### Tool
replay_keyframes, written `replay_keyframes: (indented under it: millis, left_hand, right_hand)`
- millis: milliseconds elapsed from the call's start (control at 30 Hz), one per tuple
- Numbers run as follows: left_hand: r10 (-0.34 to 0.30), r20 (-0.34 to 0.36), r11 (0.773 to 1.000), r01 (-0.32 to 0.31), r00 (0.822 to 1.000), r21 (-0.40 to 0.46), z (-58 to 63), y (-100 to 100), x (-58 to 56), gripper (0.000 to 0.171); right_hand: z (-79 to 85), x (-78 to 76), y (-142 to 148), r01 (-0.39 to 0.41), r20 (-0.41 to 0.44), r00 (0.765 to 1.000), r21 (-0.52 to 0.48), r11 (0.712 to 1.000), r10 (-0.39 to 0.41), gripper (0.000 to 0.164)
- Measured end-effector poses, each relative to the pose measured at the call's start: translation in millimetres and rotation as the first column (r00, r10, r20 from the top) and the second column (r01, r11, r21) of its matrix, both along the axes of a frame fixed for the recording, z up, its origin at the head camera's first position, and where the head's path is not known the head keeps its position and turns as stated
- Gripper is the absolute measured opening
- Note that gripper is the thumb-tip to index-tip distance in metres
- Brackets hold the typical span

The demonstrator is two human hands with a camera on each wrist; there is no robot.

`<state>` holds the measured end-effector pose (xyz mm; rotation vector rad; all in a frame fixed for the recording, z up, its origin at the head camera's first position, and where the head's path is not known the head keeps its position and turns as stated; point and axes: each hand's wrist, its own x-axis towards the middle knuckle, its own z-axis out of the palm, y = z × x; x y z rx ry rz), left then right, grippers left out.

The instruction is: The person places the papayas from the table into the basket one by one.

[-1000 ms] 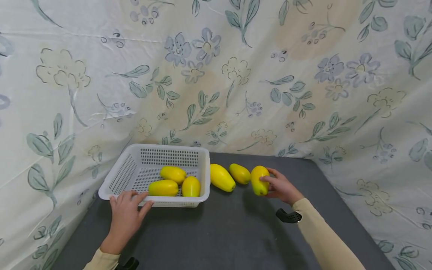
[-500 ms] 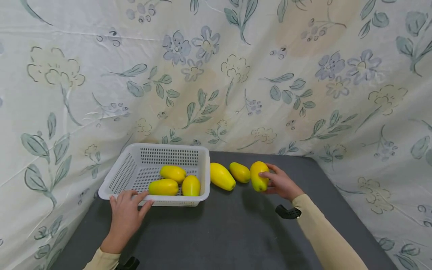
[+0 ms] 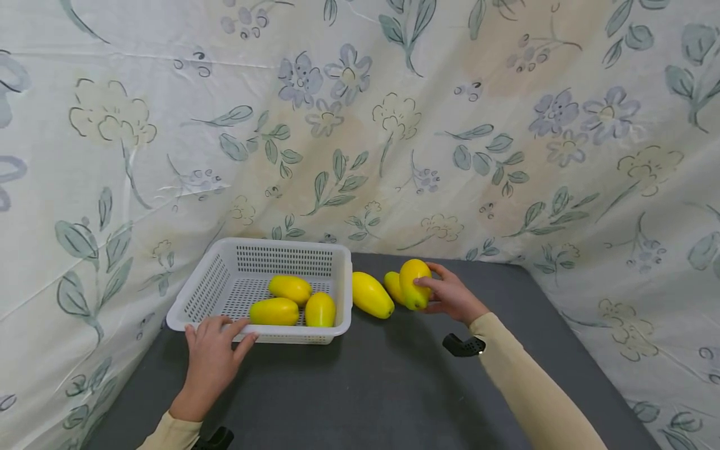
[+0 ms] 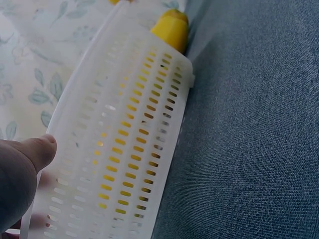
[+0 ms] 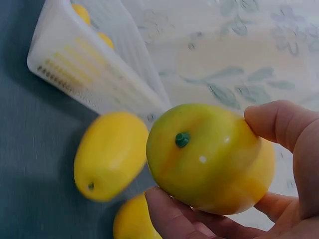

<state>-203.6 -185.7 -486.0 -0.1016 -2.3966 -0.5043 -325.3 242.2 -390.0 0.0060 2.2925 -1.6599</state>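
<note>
A yellow mango [image 3: 413, 284], greenish at its stem end, is held by my right hand [image 3: 452, 296] above the dark table. In the right wrist view, thumb and fingers grip the mango [image 5: 199, 154] from both sides. My left hand [image 3: 210, 359] holds the near rim of the white plastic basket [image 3: 320, 337], its thumb [image 4: 40, 151] on the outside of the wall in the left wrist view. Several mangoes lie in the basket, such as one mango [image 3: 274, 311] near the front.
Right of the basket a larger mango [image 3: 371, 295] lies close to its wall. Another mango [image 3: 394, 286] is partly hidden behind the held one. A floral cloth [image 3: 450, 156] hangs behind the dark table [image 3: 371, 387].
My right hand has moved left and slightly up with the mango, which now overlaps the one behind it. My left hand stays at the basket's rim.
</note>
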Motion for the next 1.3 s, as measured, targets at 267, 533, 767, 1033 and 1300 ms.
replay_keyframes:
  millis: [267, 533, 767, 1033, 1300]
  left_hand:
    - [0.003, -0.010, 1.000, -0.003, 1.000, -0.003, -0.3, 0.2, -0.1, 0.038]
    - [-0.005, -0.041, 1.000, 0.004, 0.999, -0.010, -3.0, -1.0, -1.6, 0.038]
    - [-0.013, -0.050, 1.000, 0.012, 0.999, -0.006, -3.7, -0.5, -1.7, 0.037]
    - [-0.009, -0.029, 1.000, 0.009, 1.000, -0.002, -3.3, -0.4, -1.6, 0.038]
    - [-0.007, -0.029, 1.000, 0.007, 1.000, 0.000, -4.1, -1.5, -1.6, 0.037]
  right_hand:
    - [11.5, -1.0, -57.9, -0.085, -0.002, 0.996, -0.006, 0.996, 0.085, 0.081]
    - [13.5, 5.9, -119.1, -0.199, -0.025, 0.980, 0.003, 0.980, 0.199, 0.078]
    - [7.7, 12.2, -144.4, -0.244, 0.003, 0.970, 0.003, 0.970, 0.244, 0.078]
    - [3.2, 11.2, -147.5, -0.248, 0.005, 0.969, 0.013, 0.969, 0.248, 0.081]
    - [1.5, 10.6, -142.8, -0.207, -0.005, 0.978, -0.006, 0.978, 0.207, 0.084]
